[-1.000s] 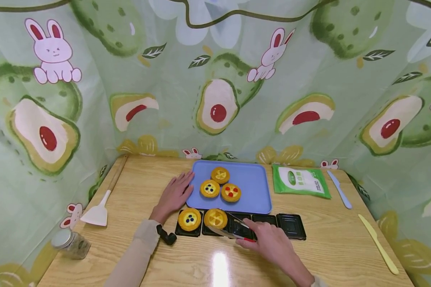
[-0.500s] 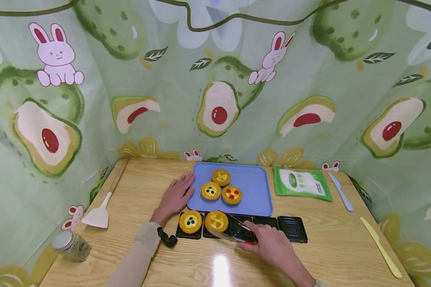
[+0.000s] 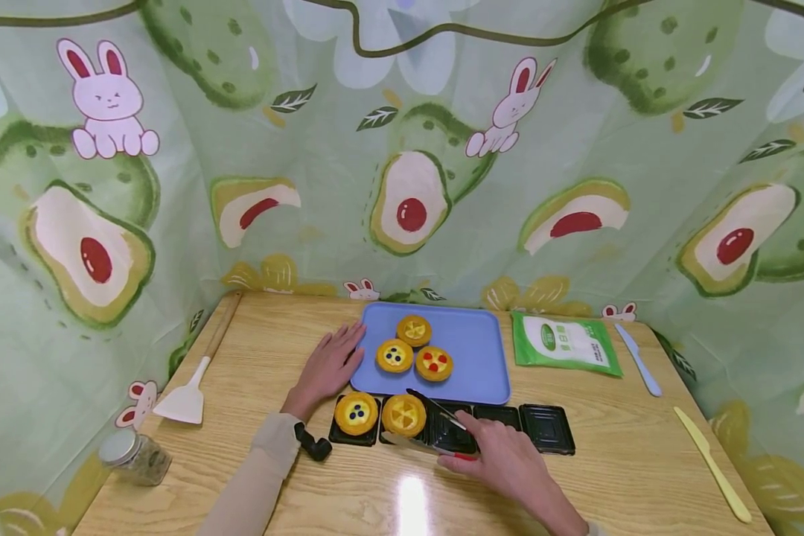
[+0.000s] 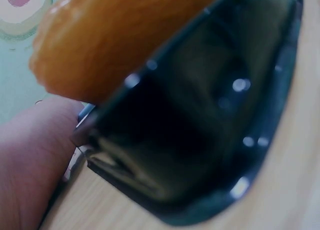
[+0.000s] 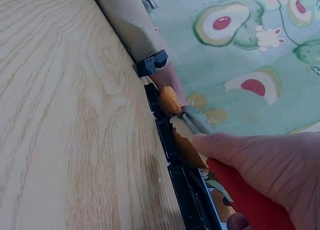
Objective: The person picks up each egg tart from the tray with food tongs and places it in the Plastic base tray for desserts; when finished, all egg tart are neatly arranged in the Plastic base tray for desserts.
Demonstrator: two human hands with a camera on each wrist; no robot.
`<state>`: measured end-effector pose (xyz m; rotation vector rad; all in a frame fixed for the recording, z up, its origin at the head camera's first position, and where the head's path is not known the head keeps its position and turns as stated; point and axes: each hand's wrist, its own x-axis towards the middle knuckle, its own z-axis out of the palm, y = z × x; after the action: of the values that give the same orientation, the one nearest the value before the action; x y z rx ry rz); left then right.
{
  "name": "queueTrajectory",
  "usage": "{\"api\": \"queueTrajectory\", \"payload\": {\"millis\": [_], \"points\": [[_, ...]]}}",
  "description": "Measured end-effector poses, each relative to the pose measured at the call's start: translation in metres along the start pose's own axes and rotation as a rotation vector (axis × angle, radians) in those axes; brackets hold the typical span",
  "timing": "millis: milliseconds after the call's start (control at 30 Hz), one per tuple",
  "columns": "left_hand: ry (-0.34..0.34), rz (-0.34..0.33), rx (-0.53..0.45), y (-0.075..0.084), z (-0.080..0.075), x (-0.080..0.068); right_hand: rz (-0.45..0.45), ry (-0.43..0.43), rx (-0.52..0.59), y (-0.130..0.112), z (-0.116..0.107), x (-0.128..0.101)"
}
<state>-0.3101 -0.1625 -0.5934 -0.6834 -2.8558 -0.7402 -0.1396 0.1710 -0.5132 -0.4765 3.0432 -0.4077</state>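
Right hand grips red-handled tongs, fingers curled round the handles; tongs' long axis runs from the hand at about 4 o'clock up toward 10 o'clock, tips pointing at the yellow tart. The two arms are spread, upper tip over the far edge of that tart, lower tip along its near side; contact unclear in the head view, right wrist view shows one scalloped tip against the tart's side. Tart sits in the second black tray from the left of a row of black trays. Blueberry tart is at its 9 o'clock. Left hand lies flat on the table, fingers straight and together, touching the blue tray's left edge.
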Motion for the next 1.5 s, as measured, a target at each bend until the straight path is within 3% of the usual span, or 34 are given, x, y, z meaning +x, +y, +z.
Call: {"api": "queueTrajectory", "payload": {"millis": [500, 833, 1200, 1500], "points": [[-0.008, -0.001, 0.0, 0.0, -0.001, 0.0, 0.039, -0.003, 0.024, -0.005, -0.007, -0.002], [-0.004, -0.001, -0.001, -0.001, -0.001, -0.001, 0.063, 0.058, 0.049, -0.002, -0.016, -0.001], [-0.009, -0.005, 0.001, 0.0, 0.0, -0.001, 0.149, 0.099, 0.093, 0.011, -0.027, 0.01], [-0.006, 0.0, 0.001, -0.002, 0.001, 0.0, 0.15, 0.133, 0.073, 0.029, -0.026, 0.021]]}}
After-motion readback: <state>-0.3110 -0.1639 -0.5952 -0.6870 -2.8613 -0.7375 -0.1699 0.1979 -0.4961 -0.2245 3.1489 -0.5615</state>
